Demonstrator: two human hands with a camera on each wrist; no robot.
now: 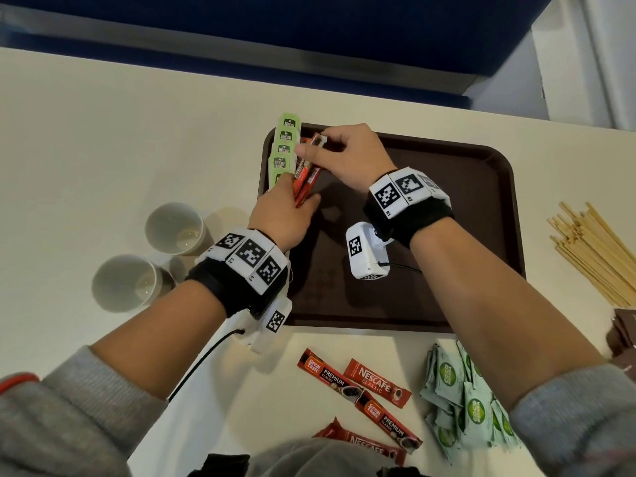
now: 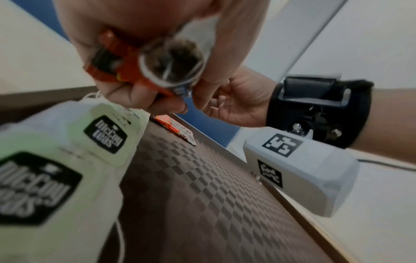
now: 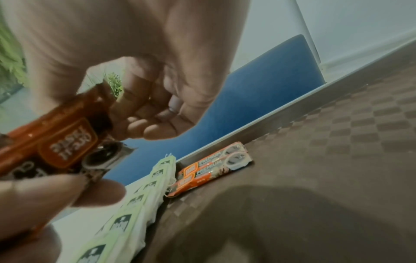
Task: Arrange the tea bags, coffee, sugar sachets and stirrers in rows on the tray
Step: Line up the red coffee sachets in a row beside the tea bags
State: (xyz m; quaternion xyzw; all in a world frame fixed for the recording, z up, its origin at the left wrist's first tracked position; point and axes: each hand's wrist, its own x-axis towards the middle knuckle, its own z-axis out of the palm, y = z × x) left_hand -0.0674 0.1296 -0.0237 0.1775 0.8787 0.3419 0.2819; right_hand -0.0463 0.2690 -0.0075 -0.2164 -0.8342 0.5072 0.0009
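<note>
Holding a small bundle of coffee sticks [image 1: 306, 182] between us, we keep both hands over the tray's [image 1: 481, 235] far left corner. Our left hand [image 1: 280, 215] curls round the near ends of the bundle, while our right hand [image 1: 347, 156] pinches the far end of one stick between thumb and fingertips, most likely to peel it off and lay it down singly.

The tea bags [image 1: 284, 148] already run in an overlapping row along the tray's left edge, and two coffee sticks [image 3: 211, 169] lie flat just beside them at the far rim, so the second row seems to start there.

More coffee sticks [image 1: 361, 394] and the green sugar sachets [image 1: 461, 404] wait on the table [image 1: 103, 139] in front of the tray; the stirrers [image 1: 592, 249] lie in a pile to its right. Two paper cups [image 1: 172, 228] stand on the left.
</note>
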